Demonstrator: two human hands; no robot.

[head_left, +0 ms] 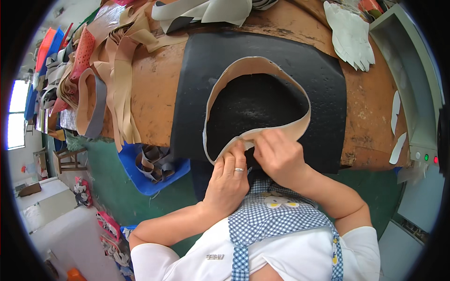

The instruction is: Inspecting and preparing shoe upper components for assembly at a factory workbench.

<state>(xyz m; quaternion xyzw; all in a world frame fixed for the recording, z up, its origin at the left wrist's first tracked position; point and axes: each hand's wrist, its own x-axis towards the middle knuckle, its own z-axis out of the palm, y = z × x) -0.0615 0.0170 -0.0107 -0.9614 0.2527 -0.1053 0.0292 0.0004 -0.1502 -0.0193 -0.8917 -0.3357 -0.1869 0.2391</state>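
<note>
A wide tan band closed into a loop (258,66), with a pale edge, stands on a black mat (323,93) on the table. My left hand (229,175), with a ring on one finger, grips the near side of the loop, its fingertips on the upper edge. Just to its right, my right hand (280,157) pinches the same stretch of the band with curled fingers. Between the two hands the edge looks folded or pressed together. My fingers cover the exact spot.
Long tan strips (123,89) hang over the table's left edge beside another loop (98,110). Below stands a blue bin (154,185) with strips in it. White gloves or cut pieces (349,35) lie at the back right. A grey machine frame (422,112) borders the right side.
</note>
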